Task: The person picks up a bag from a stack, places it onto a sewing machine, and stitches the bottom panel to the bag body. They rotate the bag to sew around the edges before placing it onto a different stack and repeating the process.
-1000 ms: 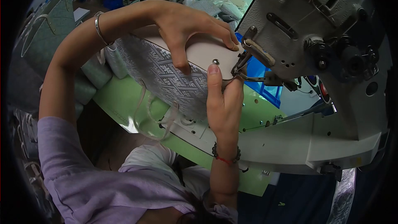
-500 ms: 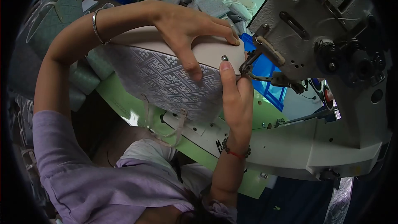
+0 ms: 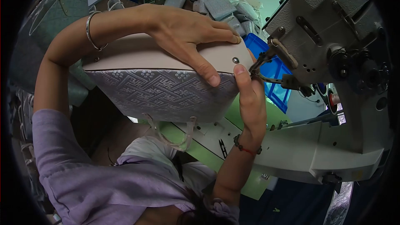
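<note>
A handbag [image 3: 158,91] with grey patterned fabric sides and a smooth beige base is held upside down at the needle of a grey sewing machine [image 3: 333,58]. My left hand [image 3: 187,37] lies over the beige base, thumb pressed on the patterned side, fingertips near the presser foot [image 3: 260,68]. From below, my right hand [image 3: 250,100] grips the bag's corner, its thumb beside a metal stud [image 3: 236,60]. Pale handles [image 3: 175,135] hang down from the bag.
The machine stands on a green table [image 3: 208,150] with a white bed [image 3: 300,150]. A blue bin [image 3: 271,71] sits behind the needle. Teal bags [image 3: 58,8] stand at far left, and folded fabric pieces [image 3: 225,8] are piled at the back.
The bag has swung so its long patterned side now faces me and its far end has moved left. Both hands kept their hold at the needle end.
</note>
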Demonstrator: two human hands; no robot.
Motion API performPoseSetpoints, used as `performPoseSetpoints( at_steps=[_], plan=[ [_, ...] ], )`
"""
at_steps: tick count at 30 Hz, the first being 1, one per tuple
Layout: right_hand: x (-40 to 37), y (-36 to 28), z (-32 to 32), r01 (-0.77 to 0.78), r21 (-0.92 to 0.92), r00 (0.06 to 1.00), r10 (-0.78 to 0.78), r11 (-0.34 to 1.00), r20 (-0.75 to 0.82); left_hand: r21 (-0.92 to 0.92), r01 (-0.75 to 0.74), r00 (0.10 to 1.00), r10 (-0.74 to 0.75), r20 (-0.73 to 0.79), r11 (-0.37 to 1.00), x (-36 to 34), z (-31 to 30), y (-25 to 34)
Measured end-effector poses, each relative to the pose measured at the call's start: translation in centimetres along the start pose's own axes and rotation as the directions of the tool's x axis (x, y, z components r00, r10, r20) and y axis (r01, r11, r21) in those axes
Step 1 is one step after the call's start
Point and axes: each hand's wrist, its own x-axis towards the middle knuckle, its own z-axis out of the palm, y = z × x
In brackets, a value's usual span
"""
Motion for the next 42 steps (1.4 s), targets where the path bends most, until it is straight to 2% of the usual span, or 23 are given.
performPoseSetpoints(
  at_steps=[3, 8, 11, 13, 15, 17, 19, 23, 25, 26, 27, 28, 29, 31, 33, 35, 36, 37, 38, 39, 41, 42],
  plan=[
    [-0.1, 0.3, 0.1, -0.027, 0.002, 1.000, 0.027, 1.000, -0.005, -0.015, 0.021, 1.000, -0.021, -0.020, 1.000, -0.5, 0.4, 0.2],
    [-0.1, 0.5, 0.1, 0.087, 0.076, 0.996, -0.088, 0.993, 0.009, 0.012, 0.071, 0.993, -0.070, -0.092, 0.997, -1.9, 0.6, 1.8],
    [-0.5, 0.3, 0.0, 0.090, 0.146, 0.992, -0.101, 0.985, 0.070, 0.062, 0.111, 0.984, -0.101, -0.150, 0.992, -2.8, 0.9, 2.9],
    [-0.9, 0.5, 0.1, 0.074, 0.176, 0.995, -0.086, 0.982, 0.060, 0.080, 0.160, 0.965, -0.139, -0.222, 0.984, -3.1, 1.0, 3.8],
    [-1.6, 0.6, 0.8, 0.054, 0.205, 0.997, -0.066, 0.977, 0.051, 0.069, 0.194, 0.958, -0.174, -0.228, 0.978, -3.5, 1.0, 4.4],
    [-2.5, 0.3, 3.4, 0.158, 0.190, 0.987, -0.146, 0.969, -0.072, 0.050, 0.227, 0.949, -0.210, -0.237, 0.973, -4.3, 1.4, 4.3],
    [-3.7, 0.6, 5.1, 0.170, 0.231, 0.982, -0.146, 0.958, -0.119, 0.081, 0.199, 0.891, -0.146, -0.430, 0.977, -4.5, 2.4, 4.4],
    [-4.9, 1.0, 5.4, 0.150, 0.333, 0.977, -0.089, 0.931, -0.192, 0.078, 0.239, 0.876, -0.180, -0.448, 0.968, -4.0, 2.8, 5.6],
    [-5.0, 1.0, 5.5, 0.135, 0.383, 0.973, -0.050, 0.914, -0.224, -0.061, 0.269, 0.839, -0.265, -0.476, 0.961, -5.0, 2.9, 6.3],
    [-5.0, 1.0, 5.6, 0.131, 0.406, 0.970, -0.033, 0.905, -0.240, -0.056, 0.265, 0.840, -0.259, -0.476, 0.963, -6.0, 3.5, 6.3],
    [-5.1, 1.0, 5.8, 0.137, 0.405, 0.969, -0.037, 0.904, -0.246, -0.377, 0.075, 0.791, -0.286, -0.541, 0.923, -7.6, 4.8, 5.8],
    [-5.1, 1.0, 5.9, 0.149, 0.411, 0.966, -0.043, 0.899, -0.255, -0.630, -0.152, 0.740, -0.335, -0.583, 0.762, -8.8, 6.3, 5.5],
    [-5.0, 1.0, 6.0, 0.161, 0.416, 0.963, -0.051, 0.895, -0.264, -0.678, -0.359, 0.707, -0.286, -0.646, 0.642, -10.0, 8.4, 5.6],
    [-4.9, 1.1, 6.2, 0.184, 0.427, 0.957, -0.063, 0.885, -0.282, -0.915, -0.338, 0.680, -0.615, -0.400, 0.222, -11.5, 9.6, 10.3],
    [-4.7, 0.8, 6.3, 0.201, 0.424, 0.952, -0.075, 0.883, -0.296, -0.869, -0.445, 0.567, -0.684, -0.459, 0.214, -12.6, 13.5, 13.9],
    [-4.8, 0.5, 6.5, 0.198, 0.444, 0.952, -0.064, 0.874, -0.299, -0.559, -0.691, 0.404, -0.396, -0.824, 0.459, -14.9, 18.3, 13.9],
    [-4.9, 0.4, 6.6, 0.192, 0.441, 0.954, -0.060, 0.877, -0.294, -0.689, -0.717, 0.571, -0.655, -0.495, -0.105, -16.4, 18.3, 14.5],
    [-5.0, 0.2, 6.7, 0.184, 0.466, 0.955, -0.044, 0.866, -0.295, -0.638, -0.665, 0.679, -0.669, -0.301, -0.388, -16.6, 18.2, 14.7],
    [-5.0, 0.2, 6.7, 0.180, 0.489, 0.955, -0.032, 0.853, -0.295, -0.486, -0.604, 0.753, -0.651, -0.091, -0.631, -16.8, 18.1, 14.9],
    [-5.0, 0.1, 6.7, 0.181, 0.489, 0.956, -0.036, 0.854, -0.291, -0.659, -0.612, 0.716, -0.661, -0.227, -0.437, -16.3, 17.7, 14.4],
    [-5.3, 0.0, 6.7, 0.192, 0.465, 0.958, -0.062, 0.864, -0.281, -0.775, -0.597, 0.685, -0.633, -0.360, -0.206, -15.4, 17.7, 14.3],
    [-5.4, 0.1, 6.6, 0.193, 0.465, 0.957, -0.062, 0.864, -0.282, -0.782, -0.620, 0.565, -0.651, -0.507, 0.071, -14.9, 18.1, 14.3]
  ],
)
